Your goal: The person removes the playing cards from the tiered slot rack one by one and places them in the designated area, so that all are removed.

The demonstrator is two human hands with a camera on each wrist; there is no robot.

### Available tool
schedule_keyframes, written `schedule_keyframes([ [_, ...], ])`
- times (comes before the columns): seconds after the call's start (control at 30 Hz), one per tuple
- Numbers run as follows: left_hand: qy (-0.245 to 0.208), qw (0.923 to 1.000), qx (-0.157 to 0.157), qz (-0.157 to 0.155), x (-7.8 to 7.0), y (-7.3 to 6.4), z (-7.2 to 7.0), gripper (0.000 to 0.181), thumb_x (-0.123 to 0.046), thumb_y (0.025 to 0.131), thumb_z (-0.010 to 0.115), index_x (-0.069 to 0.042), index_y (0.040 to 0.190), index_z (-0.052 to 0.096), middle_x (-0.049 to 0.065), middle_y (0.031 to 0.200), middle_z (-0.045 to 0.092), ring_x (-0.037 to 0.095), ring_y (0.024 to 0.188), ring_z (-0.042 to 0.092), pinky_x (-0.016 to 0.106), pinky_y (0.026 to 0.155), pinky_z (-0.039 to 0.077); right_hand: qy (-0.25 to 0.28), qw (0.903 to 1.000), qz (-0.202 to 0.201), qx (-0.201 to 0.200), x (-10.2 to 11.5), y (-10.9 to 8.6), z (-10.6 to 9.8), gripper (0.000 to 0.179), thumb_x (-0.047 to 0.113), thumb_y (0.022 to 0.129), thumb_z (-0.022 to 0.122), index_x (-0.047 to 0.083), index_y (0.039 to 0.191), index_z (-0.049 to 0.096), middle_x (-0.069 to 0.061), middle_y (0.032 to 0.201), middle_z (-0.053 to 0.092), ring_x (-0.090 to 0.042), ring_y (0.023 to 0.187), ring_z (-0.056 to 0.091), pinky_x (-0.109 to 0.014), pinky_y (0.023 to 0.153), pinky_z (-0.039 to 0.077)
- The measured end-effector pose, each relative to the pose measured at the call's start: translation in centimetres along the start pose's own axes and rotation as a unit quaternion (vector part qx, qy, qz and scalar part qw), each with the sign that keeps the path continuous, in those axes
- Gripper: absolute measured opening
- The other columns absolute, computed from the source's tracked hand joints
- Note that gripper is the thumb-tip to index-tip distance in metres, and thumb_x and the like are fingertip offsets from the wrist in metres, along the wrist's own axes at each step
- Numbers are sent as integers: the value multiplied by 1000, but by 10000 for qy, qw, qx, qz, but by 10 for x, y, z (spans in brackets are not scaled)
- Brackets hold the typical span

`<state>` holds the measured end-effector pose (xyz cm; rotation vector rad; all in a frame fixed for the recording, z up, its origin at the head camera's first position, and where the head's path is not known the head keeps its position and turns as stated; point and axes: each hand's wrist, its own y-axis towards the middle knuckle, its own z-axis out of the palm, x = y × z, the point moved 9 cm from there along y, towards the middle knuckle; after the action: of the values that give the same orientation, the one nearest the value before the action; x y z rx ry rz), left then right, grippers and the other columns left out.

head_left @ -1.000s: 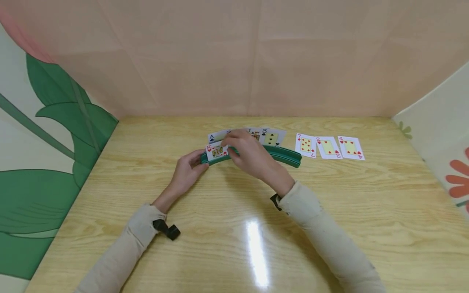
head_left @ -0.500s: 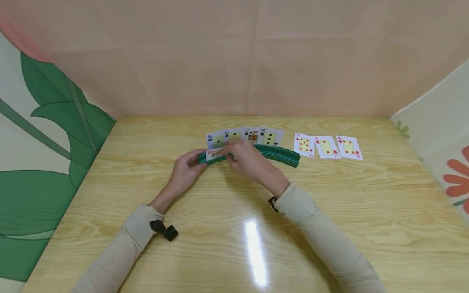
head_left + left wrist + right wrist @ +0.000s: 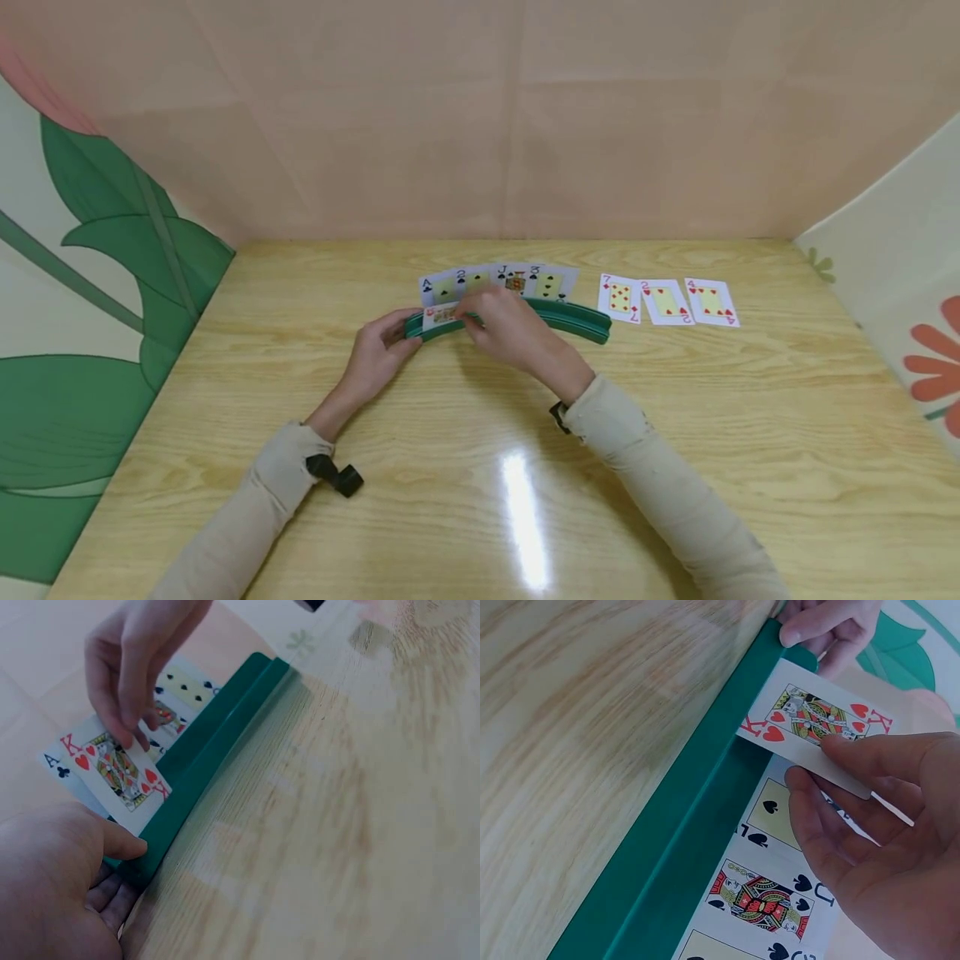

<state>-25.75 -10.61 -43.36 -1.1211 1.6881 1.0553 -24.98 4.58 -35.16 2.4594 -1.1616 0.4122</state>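
A curved green card holder (image 3: 573,319) lies on the table. My left hand (image 3: 372,358) grips its left end, thumb on the front side. My right hand (image 3: 510,327) pinches the king of hearts (image 3: 814,716) between thumb and fingers. In the right wrist view the king's lower edge sits at the holder's groove, near the left hand. Behind it, in the back row, stand the ace of clubs (image 3: 442,289), a black two (image 3: 474,277), the jack of spades (image 3: 757,900) and the three of spades (image 3: 551,285), partly overlapping.
To the holder's right the seven of diamonds (image 3: 620,298), two of hearts (image 3: 665,302) and four of hearts (image 3: 712,302) lie face up on the wooden table (image 3: 420,500). A beige cloth wall (image 3: 510,125) rises behind the table's far edge.
My right hand has lowered the king of hearts slightly into the holder and tipped it back, uncovering more of the cards behind. The left hand keeps its hold on the holder's end.
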Motion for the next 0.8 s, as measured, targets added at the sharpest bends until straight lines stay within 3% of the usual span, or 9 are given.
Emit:
schedule_keyframes([
  [0.17,-5,10000,14,3,-24,-6,-1,38,12,91,63,10,129,59,28,128,62,37,121,59,49,102,48,-230,9995,-96,-211,3,0,-5,15,1,92,66,2,102,77,-9,103,72,-24,99,65,-35,81,57],
  [0.67,-16,10000,50,55,-25,-6,0,39,11,91,64,10,129,59,28,128,61,39,120,59,49,102,48,-349,9953,-489,-756,14,-5,-23,14,1,90,67,4,99,77,-7,98,72,-20,90,64,-31,71,56],
  [0.8,6,10000,41,37,-25,-6,-1,39,11,91,64,9,129,59,28,128,61,39,120,59,50,102,48,-316,9939,-596,-877,17,-6,-30,14,1,90,67,4,99,77,-7,100,72,-22,95,65,-33,76,56],
])
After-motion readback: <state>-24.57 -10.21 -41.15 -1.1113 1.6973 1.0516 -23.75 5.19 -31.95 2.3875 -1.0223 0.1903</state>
